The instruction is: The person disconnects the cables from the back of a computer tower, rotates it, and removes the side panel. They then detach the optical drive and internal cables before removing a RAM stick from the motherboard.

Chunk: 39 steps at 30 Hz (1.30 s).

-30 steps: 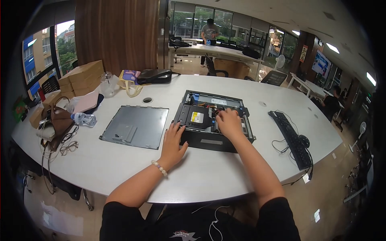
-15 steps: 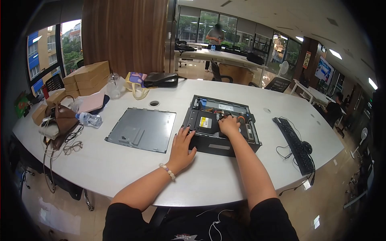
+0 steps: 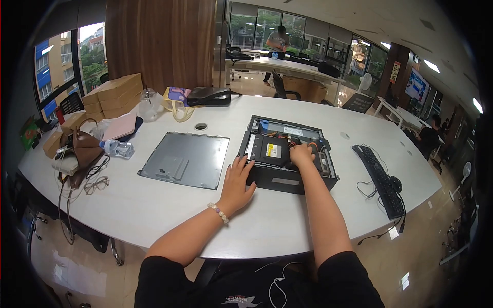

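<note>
An opened desktop computer case [image 3: 287,180] lies flat on the white table, its inside facing up. In it are a black drive bay with a yellow-and-white label [image 3: 273,150], coloured cables and blue plastic parts. My left hand [image 3: 237,185] rests with fingers spread against the case's near left corner. Inside the case, right of the labelled bay, my right hand [image 3: 304,155] has its fingers curled together near the cables; what they grip is hidden. The grey metal side panel [image 3: 197,154] lies on the table left of the case.
A black keyboard [image 3: 377,179] and a mouse [image 3: 395,184] with cables lie at right. On the left are a brown handbag [image 3: 84,149], glasses [image 3: 96,185], a plastic bottle [image 3: 119,149] and cardboard boxes [image 3: 118,95]. A person [image 3: 278,41] stands at a far table.
My right hand's fingers have curled in more, and the hand has shifted slightly right within the case. My left hand stays at the case corner. The camera view has shifted slightly.
</note>
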{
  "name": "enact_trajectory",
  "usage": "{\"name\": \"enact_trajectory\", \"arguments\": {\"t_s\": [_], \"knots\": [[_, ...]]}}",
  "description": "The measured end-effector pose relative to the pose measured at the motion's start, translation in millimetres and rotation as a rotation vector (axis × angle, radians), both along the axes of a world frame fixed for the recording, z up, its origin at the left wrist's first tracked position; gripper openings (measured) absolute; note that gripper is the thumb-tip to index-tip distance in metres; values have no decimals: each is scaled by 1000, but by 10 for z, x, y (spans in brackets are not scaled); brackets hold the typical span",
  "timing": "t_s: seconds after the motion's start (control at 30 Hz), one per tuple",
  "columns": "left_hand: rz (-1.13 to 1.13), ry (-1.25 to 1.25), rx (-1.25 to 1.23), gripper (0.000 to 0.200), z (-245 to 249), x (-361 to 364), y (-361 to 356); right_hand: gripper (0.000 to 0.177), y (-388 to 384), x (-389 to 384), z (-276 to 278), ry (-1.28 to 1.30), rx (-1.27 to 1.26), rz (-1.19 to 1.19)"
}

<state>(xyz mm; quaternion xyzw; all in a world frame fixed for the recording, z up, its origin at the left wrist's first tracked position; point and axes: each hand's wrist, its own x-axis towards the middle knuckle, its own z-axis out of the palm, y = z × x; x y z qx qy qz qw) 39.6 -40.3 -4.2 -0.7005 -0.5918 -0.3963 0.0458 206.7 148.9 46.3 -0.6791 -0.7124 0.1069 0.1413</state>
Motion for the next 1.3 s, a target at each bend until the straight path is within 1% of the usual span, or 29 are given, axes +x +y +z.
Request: {"name": "enact_trajectory", "arguments": {"t_s": [0.03, 0.13, 0.17, 0.27, 0.3, 0.4, 0.43, 0.5, 0.57, 0.63, 0.67, 0.73, 0.8, 0.83, 0.93, 0.97, 1.07, 1.1, 1.17, 1.2, 1.23, 1.27, 1.3], "knots": [[-1, -4, -2, 61, -4, -1, -4, 41, -33, 27, 16, -3, 57, 6], [-8, -10, 3, 62, -5, 3, 3, 40, 208, 130, -72, 263, -26, 84], [-11, -11, 8, 62, -12, 1, 7, 35, 416, 192, -235, 390, 60, 200], [-20, -29, 21, 63, -6, -1, 4, 29, 265, 203, -77, 1011, -84, 328], [-24, -38, 25, 63, -4, 2, 0, 21, 38, 167, 117, 1264, -275, 240], [-65, -151, 73, 62, -8, -14, 3, 17, 52, 141, 185, 1350, -231, 213], [-83, -248, 105, 60, -15, -37, 24, 14, 55, 139, 209, 1443, -273, 234], [-119, -443, 172, 54, -56, -97, 91, 14, 8, 69, 253, 1618, -279, 304], [-147, -694, 168, 47, -90, -244, 165, 13, -86, -20, 304, 1748, -301, 361], [-194, -956, 176, 42, 30, -365, 145, 13, -230, -154, 358, 1745, -302, 422], [-233, -1130, 196, 47, -72, -488, 290, 13, -301, -231, 384, 1735, -293, 452], [-441, -1683, 131, 56, 84, -629, 268, 15, -515, -369, 445, 1609, -283, 534], [-679, -1838, -63, 55, 255, -811, 87, 17, -768, -539, 525, 1494, -318, 496], [-799, -1907, -164, 55, 308, -901, 22, 18, -811, -616, 488, 1436, -339, 534], [-796, -1843, -258, 44, 352, -1103, -30, 20, -812, -796, 380, 1285, -415, 594], [-680, -1860, -230, 36, 254, -1191, 67, 21, -795, -824, 375, 1217, -393, 657], [-555, -1876, -299, 30, 184, -1313, 107, 22, -573, -787, 386, 1100, -496, 654], [-520, -1874, -293, 30, 115, -1399, 146, 22, -583, -713, 493, 1079, -434, 662], [-451, -1868, -279, 30, -28, -1562, 220, 22, -183, -617, 432, 1023, -225, 585], [-391, -1902, -217, 31, -32, -1555, 227, 21, -19, -536, 416, 955, -100, 554], [-330, -1935, -156, 32, -37, -1526, 239, 22, 216, -460, 325, 959, -81, 523], [-268, -1964, -93, 33, -36, -1510, 248, 23, 454, -382, 183, 870, -1, 512], [-255, -1973, -48, 33, -82, -1509, 274, 25, 681, -313, 41, 781, 79, 500]]}}
